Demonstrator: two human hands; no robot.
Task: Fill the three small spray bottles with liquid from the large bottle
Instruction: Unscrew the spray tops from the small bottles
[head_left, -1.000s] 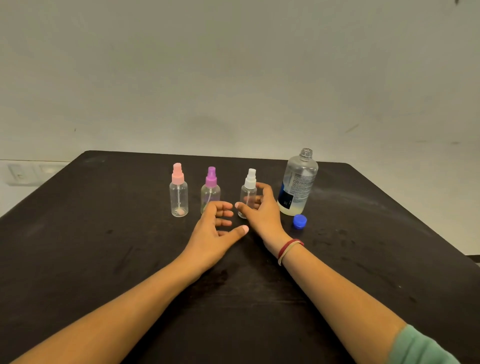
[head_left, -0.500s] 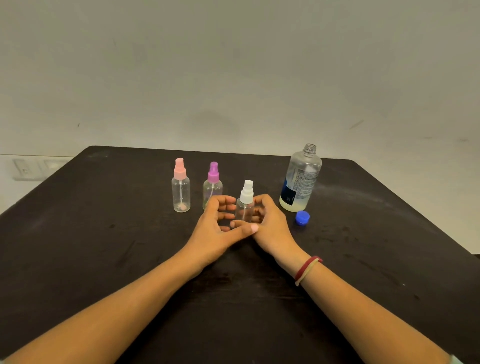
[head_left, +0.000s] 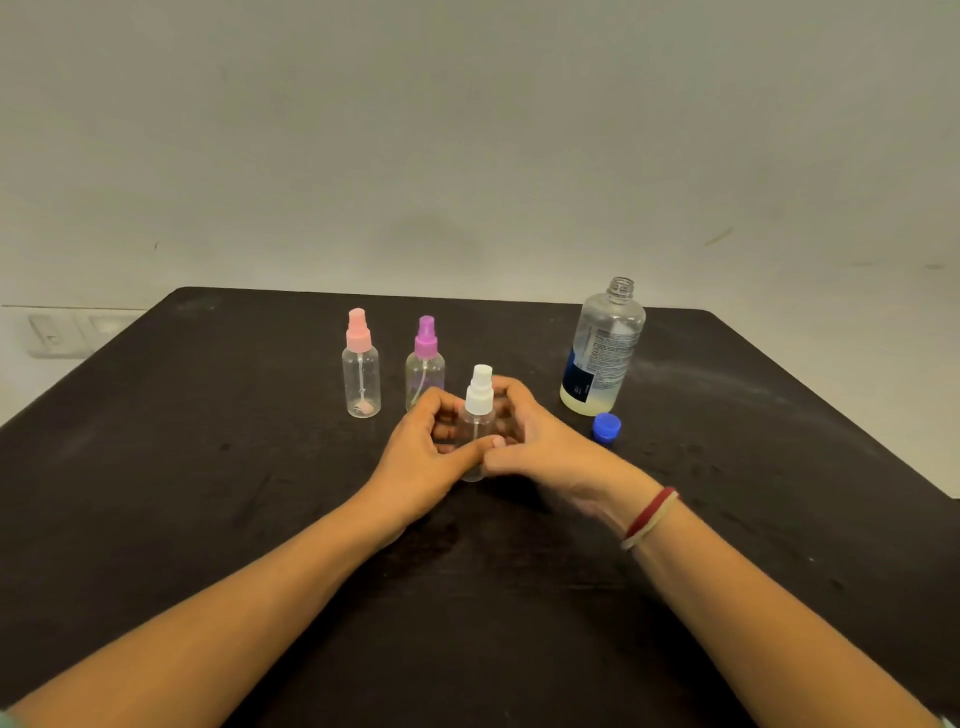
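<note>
Near the middle of the dark counter (head_left: 208, 467), both hands close around the white-capped spray bottle (head_left: 477, 415), which stands upright with its base on the counter. On its left side, the left hand (head_left: 421, 457) curls its fingers (head_left: 441, 415) round the clear body, its thumb lying across the front. From the right, the right hand (head_left: 540, 447) wraps the same bottle, fingers behind it and thumb meeting the left thumb at the front; a red and pale band (head_left: 649, 517) circles that wrist. The white cap rises clear above both hands and is still screwed on.

Farther back and to the left stand the other two small bottles, upright and apart from each other: the pink-capped spray bottle (head_left: 361, 371) at far left, and the purple-capped spray bottle (head_left: 425, 364) just beyond the left hand's knuckles. Both are capped and look nearly empty; whether any liquid sits in them is hard to tell.

To the right, well apart from the hands, the large bottle (head_left: 602, 353) stands upright with its neck open and a shallow layer of pale yellowish liquid at the bottom. Its blue cap (head_left: 607, 428) lies on the counter just in front of it, near the right hand.
</note>
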